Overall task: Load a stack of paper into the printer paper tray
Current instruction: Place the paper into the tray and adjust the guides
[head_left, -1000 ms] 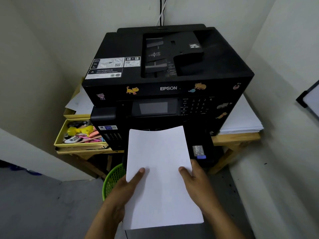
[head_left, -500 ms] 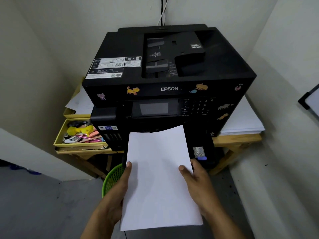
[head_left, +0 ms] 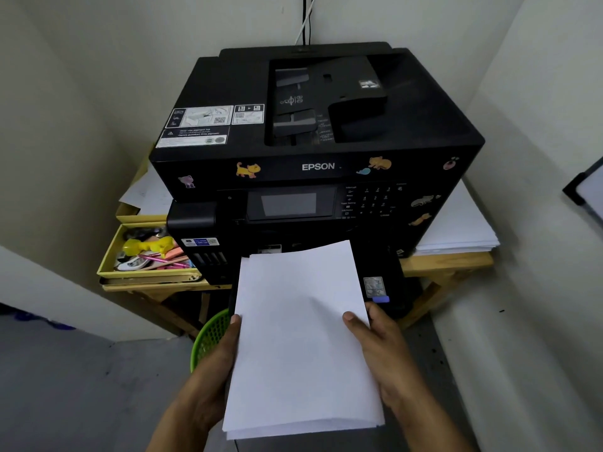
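Note:
A stack of white paper point(head_left: 301, 337) hangs in front of the black Epson printer point(head_left: 319, 151), its far edge at the printer's lower front. My left hand point(head_left: 212, 376) grips the stack's left edge, fingers under, thumb alongside. My right hand point(head_left: 381, 350) holds the right edge with the thumb on top. A pulled-out black paper tray point(head_left: 386, 275) with a blue tab shows to the right of the stack; the paper hides most of it.
The printer stands on a wooden table point(head_left: 447, 261). A second pile of white paper point(head_left: 456, 230) lies to its right. A yellow tray of pens and small items point(head_left: 146, 252) sits at the left. A green basket point(head_left: 210, 334) is below. Walls close in on both sides.
My left hand slid from on top of the stack to its left edge. The stack's far edge has tilted slightly, its left corner nearer me.

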